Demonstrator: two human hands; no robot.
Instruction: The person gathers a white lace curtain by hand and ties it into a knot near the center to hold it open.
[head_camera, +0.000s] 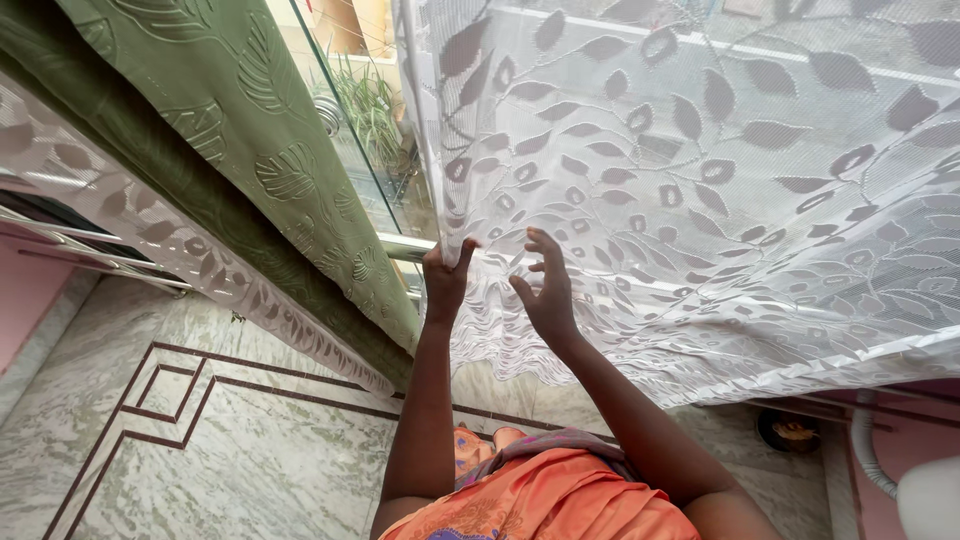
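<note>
The lace curtain (700, 180) hangs at twelve to three o'clock, its edge pinched by the left hand (445, 280) with the right hand (545, 295) just beside — the heavy curtain (250, 170) at ten o'clock, the floor (230, 450) below at seven.

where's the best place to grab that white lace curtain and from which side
Probably along the white lace curtain's gathered left edge, where the left hand already pinches it. The folds bunch thick there, giving a firm grip, while the open net beside the spread right hand is thin and stretched. Come from below, on the green curtain's side.
</note>
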